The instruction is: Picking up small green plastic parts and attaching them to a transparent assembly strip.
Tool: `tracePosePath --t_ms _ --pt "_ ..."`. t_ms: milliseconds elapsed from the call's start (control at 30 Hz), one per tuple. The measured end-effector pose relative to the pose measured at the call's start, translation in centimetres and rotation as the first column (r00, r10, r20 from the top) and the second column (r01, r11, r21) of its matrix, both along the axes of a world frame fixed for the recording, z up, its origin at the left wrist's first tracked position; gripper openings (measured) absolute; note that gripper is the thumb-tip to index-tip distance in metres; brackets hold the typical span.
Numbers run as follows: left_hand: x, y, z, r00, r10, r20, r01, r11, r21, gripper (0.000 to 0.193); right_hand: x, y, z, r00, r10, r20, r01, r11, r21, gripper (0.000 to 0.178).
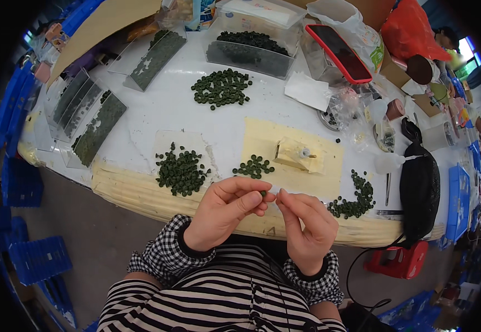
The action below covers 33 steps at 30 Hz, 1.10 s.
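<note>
Blue crates [38,260] stand on the floor at the left; beside them is a white desk [163,113] with a padded beige front edge, where a person's two hands meet. The left hand [221,213] has its thumb and fingers closed on a green piece [262,193], small and round; the right hand [309,224] is just beside it, fingers pinched together at the tips, though I cannot tell whether they grip anything. More such pieces lie about: a large pile [182,171] to the left, a small cluster [254,166] at the left edge of a yellow sheet [260,133], a curved heap [357,199] to the right; a pale block [290,155] sits on the sheet; farther back is a phone [340,53] in a red case; at the right lies a black bag [419,188].
</note>
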<state>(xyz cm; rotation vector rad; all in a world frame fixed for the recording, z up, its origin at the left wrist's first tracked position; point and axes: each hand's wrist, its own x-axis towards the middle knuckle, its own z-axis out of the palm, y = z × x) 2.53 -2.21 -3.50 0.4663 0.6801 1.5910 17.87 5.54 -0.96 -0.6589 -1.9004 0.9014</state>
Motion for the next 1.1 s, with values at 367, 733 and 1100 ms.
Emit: tracePosePath --t_ms 367,733,1100 --pt "0.2 0.8 -0.6 0.939 0.145 -0.312 -0.086 0.977 0.196 0.024 0.3 0.6 -0.8 0.974 0.071 -0.214 -0.172 0.849 -0.499 0.014" --pt "0.6 0.7 0.2 0.907 0.194 -0.373 -0.153 0.979 0.138 0.02 -0.3 0.7 -0.8 0.988 0.048 -0.145 -0.102 0.913 -0.396 0.014" --pt "0.5 0.7 0.6 0.934 0.158 -0.321 -0.149 0.988 0.051 0.017 -0.8 0.2 -0.2 0.999 -0.023 -0.023 0.021 0.998 -0.06 0.018"
